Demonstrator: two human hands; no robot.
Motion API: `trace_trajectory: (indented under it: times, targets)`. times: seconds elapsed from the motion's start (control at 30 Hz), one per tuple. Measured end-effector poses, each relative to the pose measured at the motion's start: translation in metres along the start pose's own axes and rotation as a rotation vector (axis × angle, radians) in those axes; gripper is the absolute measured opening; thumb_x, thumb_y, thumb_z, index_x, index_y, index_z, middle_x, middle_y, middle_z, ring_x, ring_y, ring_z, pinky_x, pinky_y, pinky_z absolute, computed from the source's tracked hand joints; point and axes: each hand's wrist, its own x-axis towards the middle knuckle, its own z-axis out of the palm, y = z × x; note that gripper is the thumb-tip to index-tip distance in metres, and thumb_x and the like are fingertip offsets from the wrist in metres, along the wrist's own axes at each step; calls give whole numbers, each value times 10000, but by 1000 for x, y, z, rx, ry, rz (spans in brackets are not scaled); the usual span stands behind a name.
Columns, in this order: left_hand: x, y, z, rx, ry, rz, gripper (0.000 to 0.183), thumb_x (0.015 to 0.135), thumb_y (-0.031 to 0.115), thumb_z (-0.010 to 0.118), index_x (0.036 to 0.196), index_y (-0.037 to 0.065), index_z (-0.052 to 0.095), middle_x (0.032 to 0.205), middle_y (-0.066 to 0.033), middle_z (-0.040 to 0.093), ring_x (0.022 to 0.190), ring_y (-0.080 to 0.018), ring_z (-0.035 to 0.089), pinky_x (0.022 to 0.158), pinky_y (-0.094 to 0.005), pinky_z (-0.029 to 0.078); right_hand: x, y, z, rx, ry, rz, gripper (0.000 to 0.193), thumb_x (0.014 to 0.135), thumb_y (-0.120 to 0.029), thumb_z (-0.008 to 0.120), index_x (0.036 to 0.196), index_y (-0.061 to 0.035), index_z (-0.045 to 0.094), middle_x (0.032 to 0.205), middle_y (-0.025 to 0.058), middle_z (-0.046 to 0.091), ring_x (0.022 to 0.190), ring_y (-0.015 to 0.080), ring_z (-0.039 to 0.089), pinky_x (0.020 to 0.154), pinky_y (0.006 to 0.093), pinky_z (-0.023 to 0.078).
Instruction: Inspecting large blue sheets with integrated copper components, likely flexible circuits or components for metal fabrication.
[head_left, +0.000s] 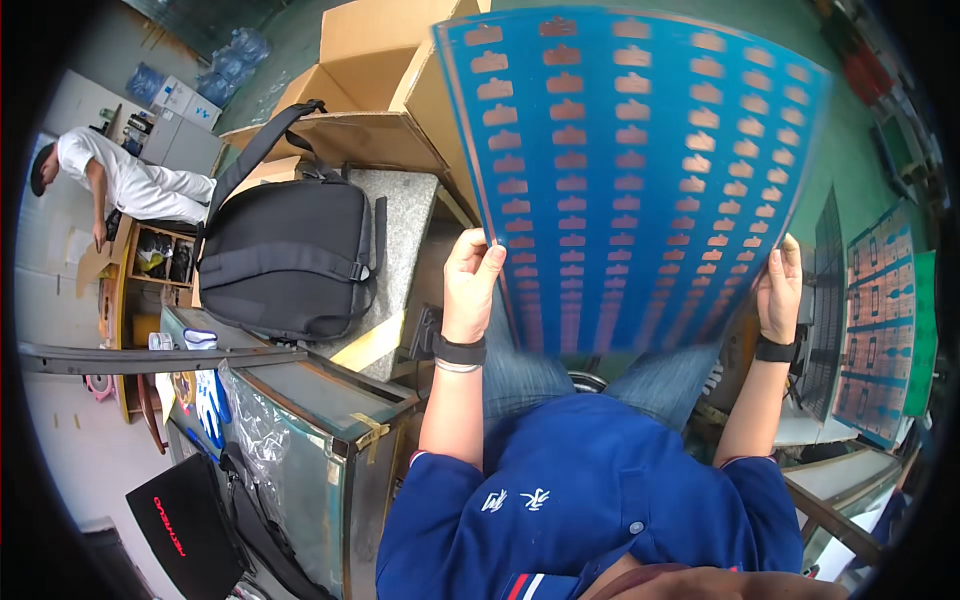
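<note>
A large blue circuit board panel (660, 205) with rows of copper-coloured shapes is held up over my lap, its far edge raised. My left hand (468, 287) grips its left edge, thumb on the face towards me. On the opposite edge, my right hand (778, 290) is closed in the same way, with the thumb near the rim. Dark bands circle both wrists. The fingers behind the panel are partly hidden.
An open cardboard box (365, 130) and a black backpack (285, 260) stand at the left, the backpack on a grey surface (405, 215). A black rack (825, 300) and more patterned panels (880, 330) are at the right. Far left, a person in white (125, 175) bends over.
</note>
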Motion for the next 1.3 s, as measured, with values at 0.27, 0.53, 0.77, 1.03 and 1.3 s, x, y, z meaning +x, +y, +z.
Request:
trace_trajectory:
  times: [0.27, 0.53, 0.77, 1.03, 1.3]
  targets:
    - [9, -21, 6, 258, -102, 278, 139, 855, 70, 571, 992, 74, 596, 1309, -127, 381, 1261, -273, 364, 1029, -387, 327, 17, 46, -49, 148, -228, -109, 234, 893, -121, 514, 1127, -129, 493, 1274, 112, 469, 1130, 222, 475, 909, 391, 450]
    - [6, -16, 3, 47, -13, 87, 303, 854, 53, 584, 1150, 35, 519, 1172, -114, 524, 1023, -159, 547, 856, -301, 483, -14, -17, 61, 490, 102, 289, 306, 946, -190, 438, 1230, -76, 466, 1156, 115, 567, 1005, 207, 592, 819, 343, 529]
    - [2, 0, 38, -621, -6, -240, 533, 945, 161, 408, 1409, 91, 156, 1366, -175, 342, 1200, -252, 449, 956, -379, 456, -13, 10, 25, 379, -60, 466, 363, 929, -158, 462, 1254, 3, 425, 1136, 124, 573, 942, 188, 618, 775, 301, 536]
    - [-34, -37, 18, -880, -43, -207, 441, 967, 361, 373, 1296, 67, 389, 1296, -85, 444, 1189, -211, 432, 986, -425, 382, -23, 33, 45, 494, 0, 215, 467, 934, -107, 449, 1358, -16, 275, 1340, 128, 402, 1215, 239, 430, 973, 384, 415]
    - [-44, -53, 16, -588, 156, -379, 244, 916, 156, 534, 1156, 111, 514, 1058, 24, 553, 984, -109, 518, 852, -302, 441, -31, 27, 4, 449, 59, 250, 405, 947, -208, 432, 1289, 0, 373, 1283, 125, 466, 1159, 233, 472, 956, 382, 414]
